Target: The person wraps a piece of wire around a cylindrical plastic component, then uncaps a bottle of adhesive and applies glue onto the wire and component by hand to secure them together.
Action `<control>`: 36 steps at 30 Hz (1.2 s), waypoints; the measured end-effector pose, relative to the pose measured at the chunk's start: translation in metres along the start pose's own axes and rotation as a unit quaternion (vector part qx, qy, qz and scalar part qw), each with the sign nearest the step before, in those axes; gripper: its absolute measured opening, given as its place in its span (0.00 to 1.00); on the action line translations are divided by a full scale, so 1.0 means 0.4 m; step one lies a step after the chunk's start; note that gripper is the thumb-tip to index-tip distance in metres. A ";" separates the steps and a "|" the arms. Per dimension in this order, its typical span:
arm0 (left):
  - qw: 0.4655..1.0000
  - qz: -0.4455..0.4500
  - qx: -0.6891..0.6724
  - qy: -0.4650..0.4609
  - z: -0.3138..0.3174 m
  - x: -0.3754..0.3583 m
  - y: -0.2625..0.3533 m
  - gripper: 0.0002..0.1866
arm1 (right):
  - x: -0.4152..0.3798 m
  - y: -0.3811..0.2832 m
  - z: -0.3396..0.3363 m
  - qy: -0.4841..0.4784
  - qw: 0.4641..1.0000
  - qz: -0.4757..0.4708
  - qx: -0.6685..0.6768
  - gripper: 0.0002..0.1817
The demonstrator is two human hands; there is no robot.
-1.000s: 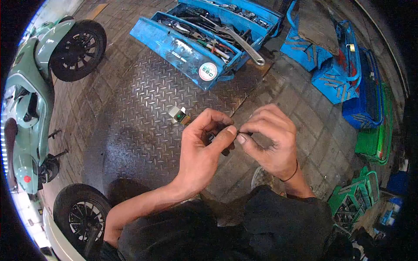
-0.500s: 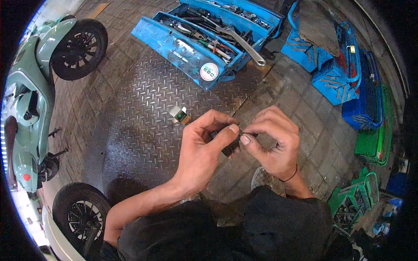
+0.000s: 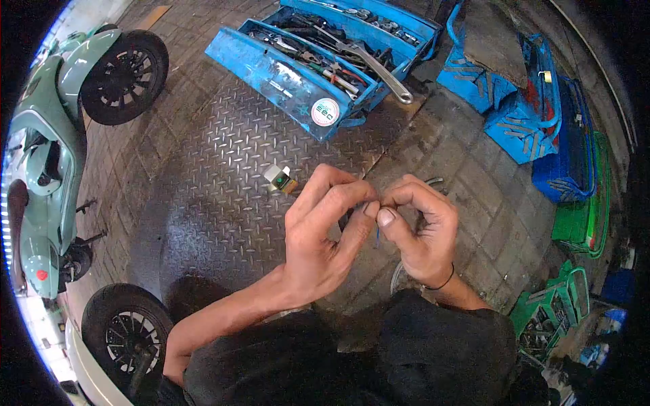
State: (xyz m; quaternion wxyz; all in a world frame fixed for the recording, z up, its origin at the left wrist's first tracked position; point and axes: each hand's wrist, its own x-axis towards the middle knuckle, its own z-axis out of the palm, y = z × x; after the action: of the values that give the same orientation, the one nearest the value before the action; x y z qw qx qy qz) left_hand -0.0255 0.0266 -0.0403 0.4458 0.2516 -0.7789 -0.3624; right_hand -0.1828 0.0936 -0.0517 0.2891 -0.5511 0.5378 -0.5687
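My left hand (image 3: pixel 321 230) is closed in a pinch near the middle of the view, its fingertips touching those of my right hand (image 3: pixel 423 233), which is pinched too. What the fingers hold is mostly hidden; a thin blue piece (image 3: pixel 377 237) shows just below the fingertips. A dark curved piece (image 3: pixel 435 181) shows behind the right fingers. To the left of my left hand, a small opened box (image 3: pixel 279 177) lies on the metal tread plate (image 3: pixel 223 183).
An open blue toolbox (image 3: pixel 271 71) full of tools stands ahead, a large wrench (image 3: pixel 379 68) lying across it. More blue toolboxes (image 3: pixel 521 128) and green ones (image 3: pixel 575 223) line the right. A pale green scooter (image 3: pixel 64 88) and another wheel (image 3: pixel 128 338) are at the left.
My left fingers have shifted and curled over towards the right hand. The dark block seen between the hands is now mostly out of sight, and a thin blue piece shows below the fingertips.
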 end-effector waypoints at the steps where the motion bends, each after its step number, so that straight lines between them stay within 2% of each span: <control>1: 1.000 0.020 -0.004 -0.011 -0.004 -0.003 -0.007 0.10 | -0.001 -0.001 0.001 0.001 1.000 -0.003 0.008 0.06; 11: 0.994 0.094 0.004 -0.046 -0.005 -0.002 -0.002 0.18 | -0.003 -0.004 -0.008 0.022 0.999 0.013 0.036 0.07; 17: 0.993 0.102 0.011 -0.063 -0.008 0.005 -0.010 0.22 | -0.001 -0.009 -0.021 0.018 0.997 0.041 0.067 0.07; 20: 0.993 0.102 0.014 -0.062 -0.011 0.005 -0.011 0.23 | 0.004 -0.008 -0.024 0.003 0.999 0.016 0.048 0.07; 30: 0.995 0.083 0.005 -0.055 -0.018 0.007 -0.003 0.22 | 0.013 -0.013 -0.028 -0.016 0.999 -0.005 0.034 0.06; 32: 0.992 0.114 0.008 -0.050 -0.015 0.006 -0.012 0.23 | 0.014 -0.013 -0.028 -0.016 0.999 -0.007 0.040 0.06; 36: 0.992 0.120 0.004 -0.041 -0.014 0.007 -0.016 0.22 | 0.015 -0.013 -0.027 -0.013 0.999 -0.009 0.036 0.06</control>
State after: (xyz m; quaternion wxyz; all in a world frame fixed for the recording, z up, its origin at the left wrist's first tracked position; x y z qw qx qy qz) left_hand -0.0214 0.0186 -0.0420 0.4523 0.1431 -0.8225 -0.3136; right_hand -0.1928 0.0926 -0.0429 0.3106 -0.5526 0.5081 -0.5831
